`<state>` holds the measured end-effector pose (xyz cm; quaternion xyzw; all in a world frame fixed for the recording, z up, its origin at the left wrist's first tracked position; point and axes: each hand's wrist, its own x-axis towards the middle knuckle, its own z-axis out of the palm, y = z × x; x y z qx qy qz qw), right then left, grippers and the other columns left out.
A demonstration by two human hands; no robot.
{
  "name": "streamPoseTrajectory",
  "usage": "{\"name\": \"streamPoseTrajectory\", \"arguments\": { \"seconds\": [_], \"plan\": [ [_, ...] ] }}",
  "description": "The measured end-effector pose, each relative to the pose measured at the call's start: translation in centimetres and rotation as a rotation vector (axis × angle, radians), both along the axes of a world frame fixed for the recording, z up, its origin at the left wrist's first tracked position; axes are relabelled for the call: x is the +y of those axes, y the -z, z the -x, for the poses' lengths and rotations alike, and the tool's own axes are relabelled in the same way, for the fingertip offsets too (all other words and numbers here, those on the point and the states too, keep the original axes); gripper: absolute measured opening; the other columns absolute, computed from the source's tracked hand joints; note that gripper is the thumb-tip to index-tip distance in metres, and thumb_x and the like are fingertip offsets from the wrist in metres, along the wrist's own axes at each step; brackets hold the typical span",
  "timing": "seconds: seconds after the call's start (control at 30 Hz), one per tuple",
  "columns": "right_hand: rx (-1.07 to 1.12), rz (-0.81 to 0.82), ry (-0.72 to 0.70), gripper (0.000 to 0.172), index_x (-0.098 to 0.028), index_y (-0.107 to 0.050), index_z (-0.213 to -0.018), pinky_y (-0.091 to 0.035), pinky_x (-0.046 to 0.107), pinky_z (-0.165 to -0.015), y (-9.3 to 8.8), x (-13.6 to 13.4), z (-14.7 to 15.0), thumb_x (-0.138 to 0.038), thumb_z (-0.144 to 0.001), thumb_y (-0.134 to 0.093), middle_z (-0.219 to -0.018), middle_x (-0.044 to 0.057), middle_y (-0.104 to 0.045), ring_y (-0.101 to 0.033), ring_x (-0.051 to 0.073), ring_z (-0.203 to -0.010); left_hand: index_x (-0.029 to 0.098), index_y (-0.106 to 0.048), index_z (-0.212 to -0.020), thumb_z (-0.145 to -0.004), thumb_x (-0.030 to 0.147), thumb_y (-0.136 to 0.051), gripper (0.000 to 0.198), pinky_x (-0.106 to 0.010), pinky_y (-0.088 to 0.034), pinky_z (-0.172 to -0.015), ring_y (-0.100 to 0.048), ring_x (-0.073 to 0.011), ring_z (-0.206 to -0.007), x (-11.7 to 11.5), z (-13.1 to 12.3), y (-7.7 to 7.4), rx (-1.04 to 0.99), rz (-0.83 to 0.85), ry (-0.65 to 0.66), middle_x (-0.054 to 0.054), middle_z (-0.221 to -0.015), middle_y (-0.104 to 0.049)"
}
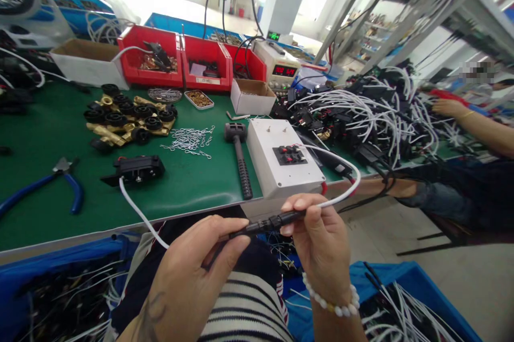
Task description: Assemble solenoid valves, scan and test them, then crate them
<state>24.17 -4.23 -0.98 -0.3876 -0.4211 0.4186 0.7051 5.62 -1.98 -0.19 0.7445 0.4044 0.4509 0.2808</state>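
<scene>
the left hand (193, 272) and right hand (317, 235) each pinch one half of a black plug (267, 223) between thumb and fingertips (joint midway between them), so a skewed push could bend it.

Your connector (267, 222): matt black plastic | your cable (140, 214): smooth white sheath | table (188, 181): matt green mat | test box (281, 157): smooth white plastic | far-left fittings (120, 130): shiny brass, black caps | left pliers (48, 184): glossy blue grips
</scene>
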Motion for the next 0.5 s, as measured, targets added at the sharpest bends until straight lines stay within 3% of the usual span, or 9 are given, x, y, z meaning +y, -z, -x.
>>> {"name": "streamPoseTrajectory", "arguments": {
  "seconds": [0.23, 0.33, 0.4, 0.43, 0.5],
  "plan": [
    [-0.047, 0.036, -0.015, 0.012, -0.022, -0.074, -0.088, -0.055, 0.016, -0.061, 0.3, 0.1, 0.7, -0.032, -0.094, -0.069, -0.085, -0.001, -0.072, -0.067, 0.007, -0.061, 0.022, -0.069, -0.095, -0.095, 0.025, -0.063, 0.007, -0.014, -0.056, -0.077, -0.069, -0.0086, -0.071, 0.2, 0.0, 0.6, 0.048, -0.118, -0.050, 0.005, -0.085, -0.074],
    [-0.046, 0.122, 0.002, 0.018, -0.022, -0.073, -0.086, -0.055, 0.017, -0.059, 1.2, 0.4, 0.4, -0.039, -0.092, -0.071, -0.082, 0.000, -0.072, -0.066, 0.008, -0.059, 0.020, -0.068, -0.096, -0.097, 0.026, -0.060, 0.010, -0.017, -0.055, -0.072, -0.067, -0.0098, -0.071, 0.7, -0.1, 1.4, 0.094, -0.106, 0.037, 0.004, -0.084, -0.073],
    [-0.158, 0.256, -0.001, 0.029, -0.021, -0.072, -0.088, -0.055, 0.022, -0.061, 2.4, 0.5, -0.5, -0.049, -0.092, -0.067, -0.078, 0.002, -0.072, -0.066, 0.012, -0.060, 0.020, -0.068, -0.100, -0.100, 0.031, -0.056, 0.017, -0.019, -0.055, -0.072, -0.067, -0.0116, -0.078, 1.5, 0.5, 1.7, 0.148, -0.103, 0.099, 0.001, -0.089, -0.072],
    [-0.277, 0.353, -0.038, 0.036, -0.020, -0.072, -0.087, -0.055, 0.025, -0.062, 3.0, 0.5, -1.3, -0.054, -0.093, -0.063, -0.075, 0.003, -0.071, -0.066, 0.014, -0.062, 0.020, -0.068, -0.104, -0.101, 0.036, -0.053, 0.022, -0.022, -0.055, -0.078, -0.067, -0.0135, -0.087, 2.1, 1.0, 1.9, 0.166, -0.121, 0.065, -0.001, -0.096, -0.071],
    [-0.645, 0.572, -0.213, 0.045, -0.017, -0.071, -0.080, -0.052, 0.029, -0.063, 4.0, 0.4, -3.0, -0.057, -0.094, -0.056, -0.068, 0.005, -0.069, -0.065, 0.019, -0.064, 0.017, -0.065, -0.117, -0.101, 0.045, -0.049, 0.036, -0.030, -0.051, -0.097, -0.062, -0.0195, -0.110, 3.7, 2.8, 1.9, 0.181, -0.161, -0.175, -0.008, -0.116, -0.066]
  ]
}}
